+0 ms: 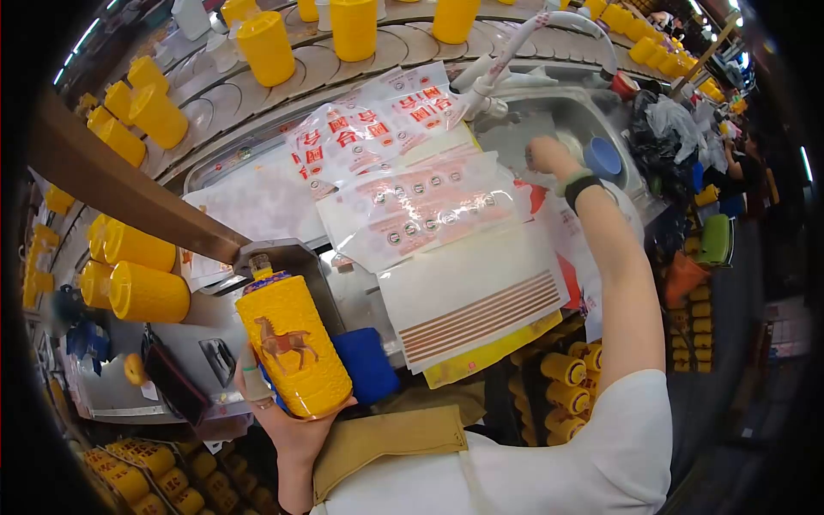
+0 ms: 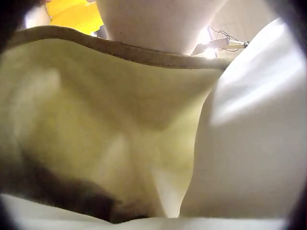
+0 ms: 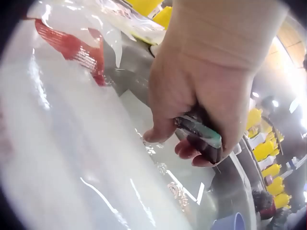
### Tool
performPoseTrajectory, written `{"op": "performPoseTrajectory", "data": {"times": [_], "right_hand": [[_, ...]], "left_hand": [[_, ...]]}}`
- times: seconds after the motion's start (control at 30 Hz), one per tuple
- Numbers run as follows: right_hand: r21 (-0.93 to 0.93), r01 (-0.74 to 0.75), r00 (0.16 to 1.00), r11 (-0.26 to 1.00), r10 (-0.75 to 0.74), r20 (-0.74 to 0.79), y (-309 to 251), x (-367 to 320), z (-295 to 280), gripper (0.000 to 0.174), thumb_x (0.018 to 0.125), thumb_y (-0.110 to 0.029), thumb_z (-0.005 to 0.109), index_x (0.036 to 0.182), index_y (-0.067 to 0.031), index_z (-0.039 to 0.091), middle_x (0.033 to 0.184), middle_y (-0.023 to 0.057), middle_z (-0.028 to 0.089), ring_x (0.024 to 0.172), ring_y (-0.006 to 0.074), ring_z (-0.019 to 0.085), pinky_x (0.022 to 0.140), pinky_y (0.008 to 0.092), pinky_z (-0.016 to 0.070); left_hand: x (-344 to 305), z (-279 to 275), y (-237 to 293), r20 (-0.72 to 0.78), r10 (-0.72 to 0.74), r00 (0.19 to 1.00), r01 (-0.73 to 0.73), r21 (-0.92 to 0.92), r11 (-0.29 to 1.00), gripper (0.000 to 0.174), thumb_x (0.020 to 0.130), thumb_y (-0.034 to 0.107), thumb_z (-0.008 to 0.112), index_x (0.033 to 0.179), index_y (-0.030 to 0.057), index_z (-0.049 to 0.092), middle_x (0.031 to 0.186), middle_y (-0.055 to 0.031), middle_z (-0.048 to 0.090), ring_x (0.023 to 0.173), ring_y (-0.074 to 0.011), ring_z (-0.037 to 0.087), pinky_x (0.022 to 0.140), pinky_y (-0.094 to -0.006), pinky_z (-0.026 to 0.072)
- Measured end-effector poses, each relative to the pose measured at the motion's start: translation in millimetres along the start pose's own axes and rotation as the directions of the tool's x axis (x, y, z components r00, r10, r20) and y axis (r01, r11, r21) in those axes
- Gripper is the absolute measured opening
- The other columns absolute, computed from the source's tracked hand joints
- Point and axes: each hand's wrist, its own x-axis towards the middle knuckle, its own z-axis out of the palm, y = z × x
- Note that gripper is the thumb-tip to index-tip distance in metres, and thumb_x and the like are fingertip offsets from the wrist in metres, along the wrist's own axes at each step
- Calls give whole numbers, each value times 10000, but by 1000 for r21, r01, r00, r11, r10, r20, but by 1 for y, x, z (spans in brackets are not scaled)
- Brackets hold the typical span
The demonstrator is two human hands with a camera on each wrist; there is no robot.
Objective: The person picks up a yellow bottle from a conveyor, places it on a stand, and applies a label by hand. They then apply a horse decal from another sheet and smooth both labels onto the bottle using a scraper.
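My left hand [image 1: 292, 425] holds a yellow bottle [image 1: 292, 343] with a brown horse in relief, gripping it low; the bottle leans slightly, its clear neck at the top. A blue cloth [image 1: 365, 365] lies beside it. Over the sink [image 1: 562, 112], my right hand [image 1: 552, 157] has its fingers curled round a small dark object with a green edge [image 3: 201, 132]; its kind I cannot tell. Below that hand in the right wrist view is a translucent sheet [image 3: 168, 163] with printed marks. A tan apron [image 2: 105, 120] fills most of the left wrist view.
Printed clear film sheets [image 1: 421, 215] and a striped sheet [image 1: 481, 318] cover the middle worktop. A blue cup [image 1: 602, 157] stands in the sink, under a white faucet [image 1: 489, 94]. Yellow bottles [image 1: 150, 292] stand left; a conveyor [image 1: 318, 64] carries more behind. A brown post [image 1: 129, 180] slants across.
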Motion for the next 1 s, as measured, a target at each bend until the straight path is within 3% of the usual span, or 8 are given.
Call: {"op": "performPoseTrajectory", "data": {"times": [0.2,0.27,0.33,0.4,0.43,0.57,0.73,1.0], "right_hand": [[318,152,913,936,-9,-408,-10,-44,-30,219,859,-183,749,1057,-88,745,1067,181,705,1033,400,675,867,486,548],[313,210,887,926,-45,-460,-39,-85,-58,184,874,-153,733,1040,-75,725,1048,165,691,1010,393,666,861,484,545],[336,361,821,870,-126,-557,-71,-129,-83,119,896,-89,701,1009,-55,685,1009,140,653,975,378,646,848,474,531],[329,549,739,768,-262,-621,-114,-177,-102,107,888,-15,676,989,-44,654,986,135,625,965,369,631,828,454,511],[286,632,684,720,-344,-643,-136,-202,-113,132,872,26,668,983,-41,644,983,139,620,969,368,627,816,443,503],[280,855,510,437,-606,-610,-217,-283,-128,296,724,119,644,954,-64,614,960,115,596,944,359,618,780,432,512],[150,970,242,191,-815,-526,-279,-321,-133,159,807,-73,647,951,-57,583,984,116,568,933,309,610,808,391,507],[63,963,253,262,-800,-544,-323,-322,-131,190,790,-74,677,957,-99,589,1048,91,587,962,296,602,810,392,511]], "left_hand": [[2,-2,1,-12,43,999,-42,30,999,1377,532,221,1051,1606,-15,221,1475,-155,393,1362,-272,482,1134,-416,460],[1,-1,-4,-62,80,995,-74,100,992,1306,476,289,1073,1540,21,364,1384,-120,415,1290,-279,511,1112,-418,475],[2,12,-6,-54,-76,996,53,-350,935,1358,463,289,1075,1567,10,336,1374,-139,469,1270,-287,527,1094,-415,484],[0,-4,-3,-10,26,1000,-25,82,996,1318,500,279,1067,1564,3,341,1376,-147,481,1253,-286,545,1085,-412,485],[0,-1,-6,-35,33,999,-33,-11,999,1298,523,288,1061,1563,0,342,1375,-147,482,1246,-286,551,1077,-409,484],[-1,-1,-14,-38,-8,999,2,-167,986,1245,578,323,1045,1552,-17,350,1330,-151,509,1222,-286,566,1039,-403,488],[0,-2,-9,-40,-28,999,19,-220,975,1191,605,298,1033,1537,-20,363,1333,-165,531,1216,-296,575,1042,-407,484],[-1,-5,-11,-2,-12,1000,12,-205,979,1190,636,241,1010,1569,-8,317,1477,-185,450,1345,-337,496,1131,-435,425]]}}
